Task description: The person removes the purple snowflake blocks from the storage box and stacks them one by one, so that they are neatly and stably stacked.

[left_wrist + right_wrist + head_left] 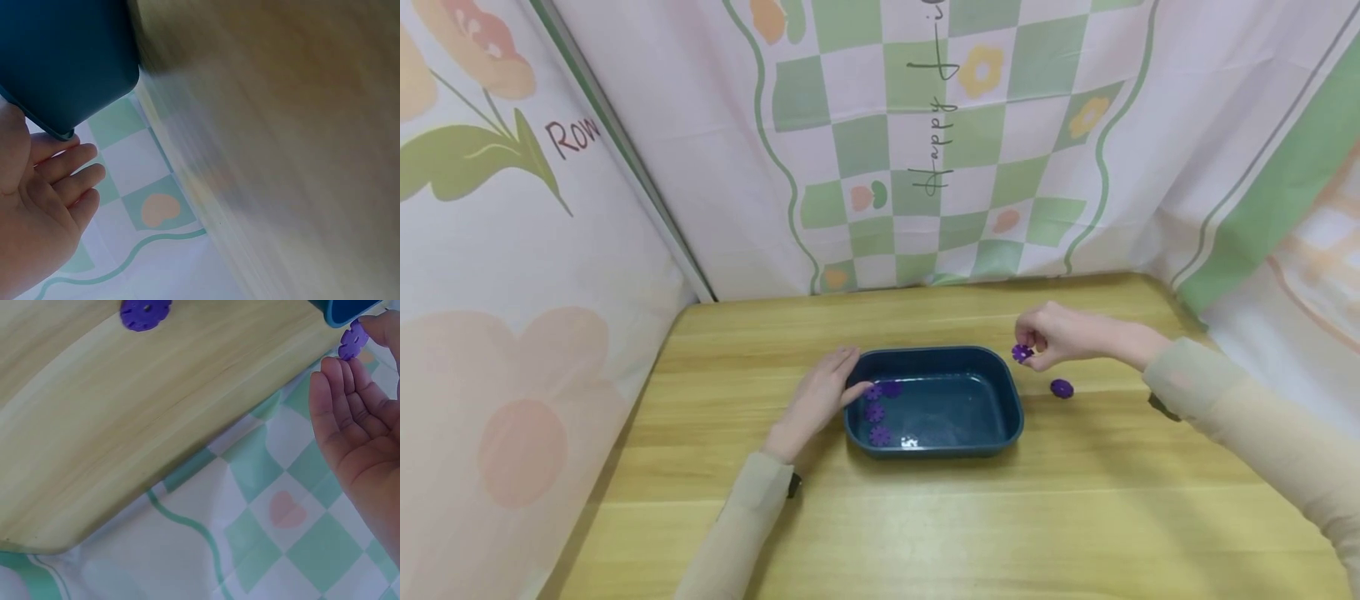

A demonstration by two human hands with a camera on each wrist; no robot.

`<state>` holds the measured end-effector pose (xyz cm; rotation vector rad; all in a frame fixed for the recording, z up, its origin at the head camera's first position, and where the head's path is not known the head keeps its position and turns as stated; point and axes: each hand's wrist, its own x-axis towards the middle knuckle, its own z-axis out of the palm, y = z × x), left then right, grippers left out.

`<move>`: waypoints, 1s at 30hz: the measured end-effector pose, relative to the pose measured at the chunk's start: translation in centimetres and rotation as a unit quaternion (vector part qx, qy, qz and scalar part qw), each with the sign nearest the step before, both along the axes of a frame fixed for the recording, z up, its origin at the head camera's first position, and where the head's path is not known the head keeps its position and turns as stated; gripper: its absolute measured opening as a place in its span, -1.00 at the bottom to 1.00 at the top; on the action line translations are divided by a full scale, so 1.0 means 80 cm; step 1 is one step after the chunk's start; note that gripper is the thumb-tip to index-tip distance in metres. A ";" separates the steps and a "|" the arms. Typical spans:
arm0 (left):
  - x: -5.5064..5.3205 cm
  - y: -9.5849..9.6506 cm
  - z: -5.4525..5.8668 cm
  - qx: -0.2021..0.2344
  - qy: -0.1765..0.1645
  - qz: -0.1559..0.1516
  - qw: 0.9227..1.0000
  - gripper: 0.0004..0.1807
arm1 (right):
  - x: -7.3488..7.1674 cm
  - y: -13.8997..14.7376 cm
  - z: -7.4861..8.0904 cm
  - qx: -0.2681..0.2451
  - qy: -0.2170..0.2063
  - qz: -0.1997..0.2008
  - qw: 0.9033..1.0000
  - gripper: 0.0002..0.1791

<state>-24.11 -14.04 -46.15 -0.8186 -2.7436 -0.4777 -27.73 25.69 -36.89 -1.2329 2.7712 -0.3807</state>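
Note:
A dark blue rectangular container (940,452) sits on the table. Several purple notched plastic discs (880,436) lie along its left side inside. At the container's back left corner, my left hand (817,393) holds the rim, thumb over the edge and fingers outside; in the left wrist view the fingers (75,178) are loosely bent beside that corner. Just beyond the right end, my right hand (1063,335) pinches one purple disc (354,341) between thumb and fingertips, above the table. Another purple disc (1062,388) lies on the wood below that hand.
The wooden table (925,533) reaches back to a hanging cloth (917,217) with green checks. Patterned cloth also hangs at the left (527,375) and right (1285,267) sides.

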 end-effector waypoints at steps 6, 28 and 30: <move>0.001 -0.001 0.001 0.010 -0.007 -0.001 1.000 -0.31 | 0.004 0.009 -0.004 0.005 -0.011 -0.023 1.000 -0.83; -0.001 -0.001 -0.002 0.007 -0.002 -0.001 1.000 -0.31 | 0.012 0.045 -0.042 -0.020 -0.050 -0.068 0.996 -0.81; 0.000 0.000 -0.002 0.006 -0.002 0.000 1.000 -0.31 | 0.012 0.047 -0.044 -0.024 -0.048 -0.068 0.996 -0.80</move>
